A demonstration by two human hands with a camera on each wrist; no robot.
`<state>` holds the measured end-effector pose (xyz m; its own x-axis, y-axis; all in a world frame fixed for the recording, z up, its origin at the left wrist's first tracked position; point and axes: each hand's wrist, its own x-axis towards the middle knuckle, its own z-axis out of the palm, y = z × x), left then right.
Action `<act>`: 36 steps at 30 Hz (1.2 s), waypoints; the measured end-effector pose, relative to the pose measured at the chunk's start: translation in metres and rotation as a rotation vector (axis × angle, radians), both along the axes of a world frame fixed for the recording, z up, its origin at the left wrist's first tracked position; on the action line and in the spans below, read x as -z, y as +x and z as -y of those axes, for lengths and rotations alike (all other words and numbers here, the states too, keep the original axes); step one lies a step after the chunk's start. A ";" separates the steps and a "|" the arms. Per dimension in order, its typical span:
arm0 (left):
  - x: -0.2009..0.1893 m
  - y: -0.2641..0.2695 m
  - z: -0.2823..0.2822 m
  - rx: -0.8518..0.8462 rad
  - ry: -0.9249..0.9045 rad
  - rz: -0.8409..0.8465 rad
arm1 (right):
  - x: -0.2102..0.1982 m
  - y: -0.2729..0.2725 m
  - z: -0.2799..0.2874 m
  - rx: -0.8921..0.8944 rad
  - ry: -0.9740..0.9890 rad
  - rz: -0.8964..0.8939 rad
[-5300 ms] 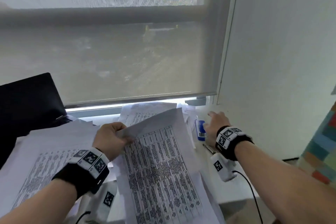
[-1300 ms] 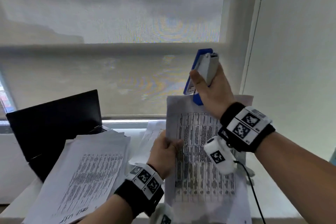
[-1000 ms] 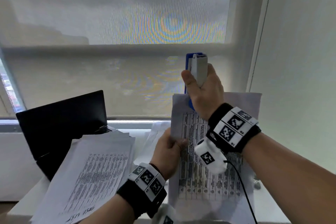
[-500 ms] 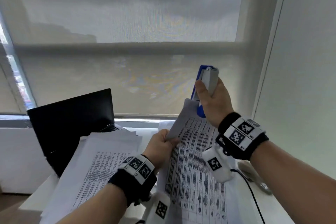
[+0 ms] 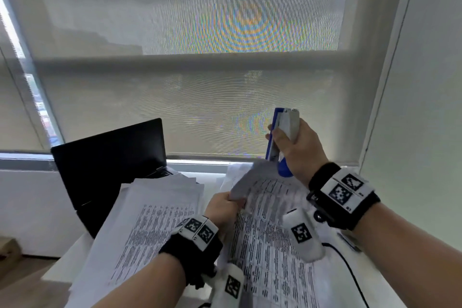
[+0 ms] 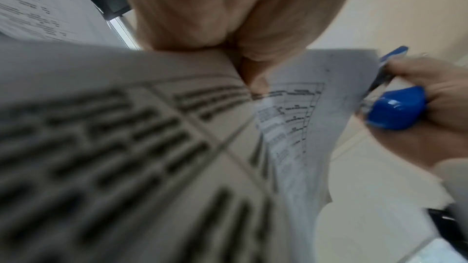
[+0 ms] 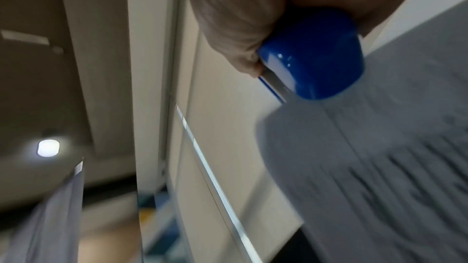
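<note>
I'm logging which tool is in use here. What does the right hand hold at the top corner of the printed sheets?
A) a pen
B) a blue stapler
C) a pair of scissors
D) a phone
B: the right hand grips a blue and grey stapler at the corner of the sheets, which the left hand pinches.

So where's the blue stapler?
Head view, right of centre: the right hand grips the blue stapler upright at the corner of the printed sheets the left hand holds.
</note>
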<state>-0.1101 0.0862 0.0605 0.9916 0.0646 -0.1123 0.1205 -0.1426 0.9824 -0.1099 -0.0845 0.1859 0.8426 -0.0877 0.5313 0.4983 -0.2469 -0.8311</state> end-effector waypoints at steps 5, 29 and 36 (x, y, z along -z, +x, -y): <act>0.003 -0.010 -0.017 -0.088 0.003 -0.076 | -0.024 0.002 0.019 0.126 0.018 0.102; 0.002 0.084 -0.140 0.010 1.318 -0.035 | 0.137 0.070 0.083 0.196 -0.791 -0.627; 0.050 0.099 -0.014 0.779 1.268 0.279 | 0.164 0.123 0.111 0.354 -0.768 -0.844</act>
